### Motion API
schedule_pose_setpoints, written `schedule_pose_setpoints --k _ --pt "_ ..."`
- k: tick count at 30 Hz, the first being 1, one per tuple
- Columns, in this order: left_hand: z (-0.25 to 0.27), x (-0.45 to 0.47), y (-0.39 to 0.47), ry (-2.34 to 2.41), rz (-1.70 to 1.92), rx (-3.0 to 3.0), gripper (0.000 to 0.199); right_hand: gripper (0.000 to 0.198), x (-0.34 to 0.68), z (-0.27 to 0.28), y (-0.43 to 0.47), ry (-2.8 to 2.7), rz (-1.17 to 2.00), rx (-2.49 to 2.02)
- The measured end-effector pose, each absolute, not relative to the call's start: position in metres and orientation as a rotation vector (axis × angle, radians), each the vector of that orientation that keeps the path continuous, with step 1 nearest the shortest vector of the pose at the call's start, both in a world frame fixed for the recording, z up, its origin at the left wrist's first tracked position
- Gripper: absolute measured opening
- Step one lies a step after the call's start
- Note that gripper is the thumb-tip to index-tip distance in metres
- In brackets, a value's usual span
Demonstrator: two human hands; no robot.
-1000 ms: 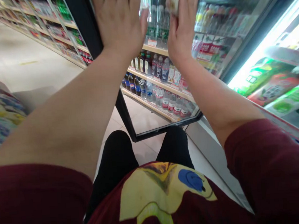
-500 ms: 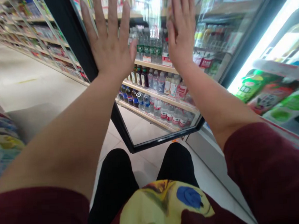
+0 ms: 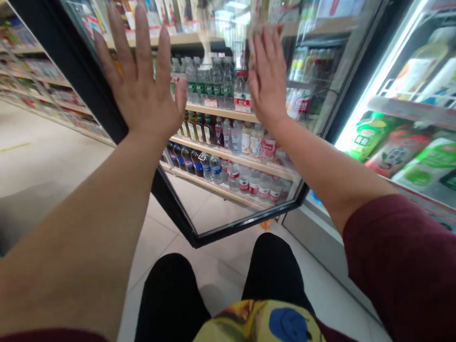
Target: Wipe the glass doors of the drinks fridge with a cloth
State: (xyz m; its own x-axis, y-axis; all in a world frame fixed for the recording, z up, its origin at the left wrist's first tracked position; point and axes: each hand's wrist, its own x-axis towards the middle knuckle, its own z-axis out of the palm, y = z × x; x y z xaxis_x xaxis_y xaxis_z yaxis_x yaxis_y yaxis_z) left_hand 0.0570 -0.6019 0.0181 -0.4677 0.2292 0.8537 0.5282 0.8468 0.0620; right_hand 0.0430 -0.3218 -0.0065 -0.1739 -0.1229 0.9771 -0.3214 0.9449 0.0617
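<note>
**Glass door (image 3: 226, 145) stands behind two raised hands**

At far left, stocked shelves (image 3: 36, 80) run beside a pale floor (image 3: 19, 149). Next comes the door's black frame (image 3: 70, 67), its left edge slanting down to the lower left corner in front of the person's knees.

Just inside that edge is the left hand (image 3: 144, 88), palm toward the glass, fingers stretched wide apart and the thumb pointing to the middle. The glass reaches across between both hands and well below them, down to the lower edge. Through its middle, green-labelled bottles (image 3: 210, 83) show, with dark bottles (image 3: 188, 158) lower down.

Farther right, away from the door's right edge, the right hand (image 3: 269, 79) lies flat toward the glass, fingers straight and close together; whether its palm covers anything, I cannot tell.

Beyond the right edge, a lit cabinet (image 3: 407, 106) holds green and red packs (image 3: 400, 151).
</note>
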Motion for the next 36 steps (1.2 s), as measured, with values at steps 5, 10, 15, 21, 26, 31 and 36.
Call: schedule_pose_setpoints --k 5,10,15,21,26,31,36 --pt "0.016 0.039 -0.61 -2.045 -0.383 -0.59 0.115 0.057 0.045 -0.012 -0.323 -1.864 -0.115 0.69" --pt "0.012 0.024 -0.617 -1.982 -0.275 -0.579 0.114 0.058 0.036 0.057 -0.317 -1.609 -0.005 0.428" --pt "0.01 0.024 -0.618 -1.969 -0.29 -0.617 0.11 0.06 0.042 0.009 -0.334 -1.742 0.026 0.482" --pt "0.009 0.016 -0.62 -1.973 -0.286 -0.581 0.109 0.065 0.041 0.022 -0.339 -1.754 0.014 0.567" --pt "0.009 0.02 -0.618 -2.016 -0.254 -0.55 0.113 0.068 0.044 0.021 -0.349 -1.73 0.122 0.503" --pt "0.011 0.034 -0.613 -2.082 -0.23 -0.478 0.118 0.063 0.052 0.021 -0.361 -1.922 -0.025 0.842" --pt "0.007 0.04 -0.616 -1.983 -0.235 -0.582 0.103 0.067 0.05 0.077 -0.371 -1.687 0.007 0.365"
